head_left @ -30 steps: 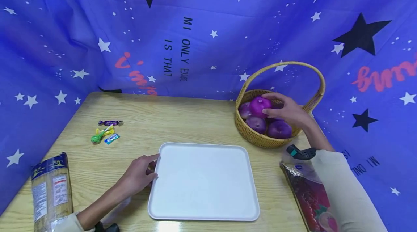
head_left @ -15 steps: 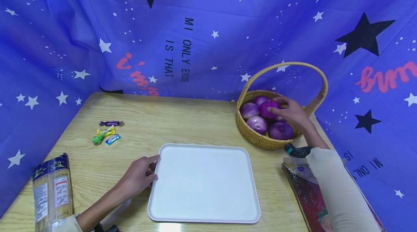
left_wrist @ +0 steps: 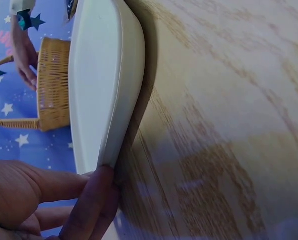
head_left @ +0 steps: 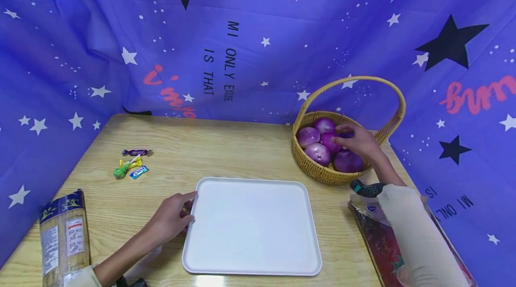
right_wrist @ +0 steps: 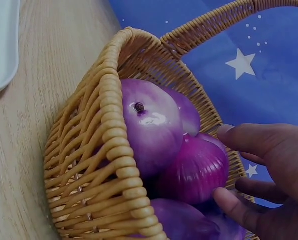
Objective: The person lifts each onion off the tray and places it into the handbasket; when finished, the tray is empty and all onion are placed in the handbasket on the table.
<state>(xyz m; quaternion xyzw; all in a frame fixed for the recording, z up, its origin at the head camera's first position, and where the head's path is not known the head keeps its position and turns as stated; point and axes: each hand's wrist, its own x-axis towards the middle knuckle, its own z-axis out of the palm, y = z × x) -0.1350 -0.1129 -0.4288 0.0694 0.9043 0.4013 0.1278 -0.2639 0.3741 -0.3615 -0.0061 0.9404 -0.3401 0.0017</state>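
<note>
In the head view my left hand [head_left: 171, 217] pinches the left rim of a white rectangular tray [head_left: 251, 226]. The left wrist view shows thumb and fingers meeting at the tray's edge [left_wrist: 114, 125]. My right hand [head_left: 359, 139] reaches over a wicker basket [head_left: 318, 173] at the back right. Inside lies a magenta-purple onion [right_wrist: 201, 167], among several paler, glossy purple round vegetables [right_wrist: 151, 125]. In the right wrist view the right fingers are spread beside the onion; one fingertip is at its side, and another stands off from it.
The basket's tall handle [head_left: 352, 79] arches over it. A red-and-dark packet [head_left: 387, 242] lies under the right sleeve. Wrapped sweets [head_left: 137, 152] and a green lollipop [head_left: 121, 171] lie at left, near a pasta-like pack [head_left: 64, 237]. A starred blue cloth [head_left: 250, 67] surrounds the table.
My right hand has lowered the magenta onion into the middle of the basket, and its fingers have loosened from it. The left hand and the tray have stayed in place.
</note>
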